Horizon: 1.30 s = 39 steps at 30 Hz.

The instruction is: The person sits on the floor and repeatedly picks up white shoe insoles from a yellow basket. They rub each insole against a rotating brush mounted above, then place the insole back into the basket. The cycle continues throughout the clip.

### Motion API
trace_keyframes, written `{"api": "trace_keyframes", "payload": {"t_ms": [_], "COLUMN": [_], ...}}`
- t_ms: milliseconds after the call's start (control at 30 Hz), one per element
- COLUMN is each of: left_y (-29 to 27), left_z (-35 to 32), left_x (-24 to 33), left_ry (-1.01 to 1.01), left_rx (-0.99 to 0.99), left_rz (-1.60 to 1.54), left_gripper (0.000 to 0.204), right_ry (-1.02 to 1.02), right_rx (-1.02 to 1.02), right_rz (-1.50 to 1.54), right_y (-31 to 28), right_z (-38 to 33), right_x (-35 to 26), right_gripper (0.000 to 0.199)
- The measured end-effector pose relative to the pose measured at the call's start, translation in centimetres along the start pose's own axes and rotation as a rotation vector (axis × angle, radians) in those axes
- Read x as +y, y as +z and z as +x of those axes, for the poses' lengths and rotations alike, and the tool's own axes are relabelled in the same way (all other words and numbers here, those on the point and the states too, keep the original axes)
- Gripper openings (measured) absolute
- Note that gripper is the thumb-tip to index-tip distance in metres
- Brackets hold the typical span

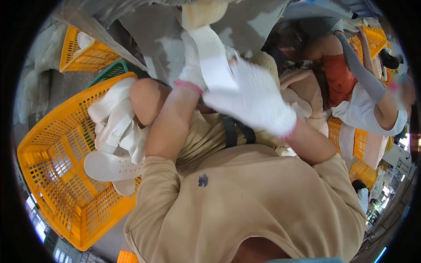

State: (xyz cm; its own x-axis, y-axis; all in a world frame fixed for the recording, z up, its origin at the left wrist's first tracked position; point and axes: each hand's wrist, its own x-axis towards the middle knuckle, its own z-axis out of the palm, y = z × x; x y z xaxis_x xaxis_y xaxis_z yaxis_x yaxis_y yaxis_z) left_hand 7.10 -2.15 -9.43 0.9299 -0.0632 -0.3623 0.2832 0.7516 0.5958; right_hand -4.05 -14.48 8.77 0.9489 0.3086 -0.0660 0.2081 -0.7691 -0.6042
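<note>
A white shoe insole (212, 55) stands upright in front of me, its upper end against a cream-coloured round roller or wheel (204, 14). My left hand (192, 65), in a white knit glove with a pink cuff, is closed on the insole's left side; the insole hides part of its fingers. My right hand (254, 96), gloved the same way, closes around the lower right part of the insole and is smeared by motion. Several white insoles (107, 166), some with small holes, are heaped at the near side of an orange crate (57, 144) beside my left leg.
Grey sheet panels (153, 41) surround the wheel. Further left are another orange crate (90, 57) and a green crate (112, 72). Pale pink insole-like pieces (307, 90) lie by my right side. On the right sits a co-worker in grey sleeves (362, 70), near more orange crates (370, 39).
</note>
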Motion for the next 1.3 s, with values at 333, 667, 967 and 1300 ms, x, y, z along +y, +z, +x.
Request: {"api": "trace_keyframes", "payload": {"t_ms": [333,667,967,1300], "left_y": [-0.1,-1.4,0.3,0.9], "left_z": [2.1,2.4,0.6,-0.7], "left_x": [-0.6,0.7,4.3,5.1], "left_ry": [0.059,-0.340,-0.230,-0.113], "left_rx": [-0.061,-0.374,-0.036,0.034], "left_rz": [-0.201,-0.541,-0.334,0.126], "left_gripper": [0.061,0.064,0.068,0.051], "right_ry": [-0.207,-0.251,-0.046,-0.147], "right_rx": [0.288,0.229,0.188,0.437], "right_rz": [-0.251,-0.324,-0.050,-0.042], "right_y": [1.4,0.8,1.8,4.2], "right_z": [1.4,3.4,4.2,6.3], "right_x": [3.1,2.5,0.8,2.6], "right_gripper": [0.036,0.044,0.050,0.062]}}
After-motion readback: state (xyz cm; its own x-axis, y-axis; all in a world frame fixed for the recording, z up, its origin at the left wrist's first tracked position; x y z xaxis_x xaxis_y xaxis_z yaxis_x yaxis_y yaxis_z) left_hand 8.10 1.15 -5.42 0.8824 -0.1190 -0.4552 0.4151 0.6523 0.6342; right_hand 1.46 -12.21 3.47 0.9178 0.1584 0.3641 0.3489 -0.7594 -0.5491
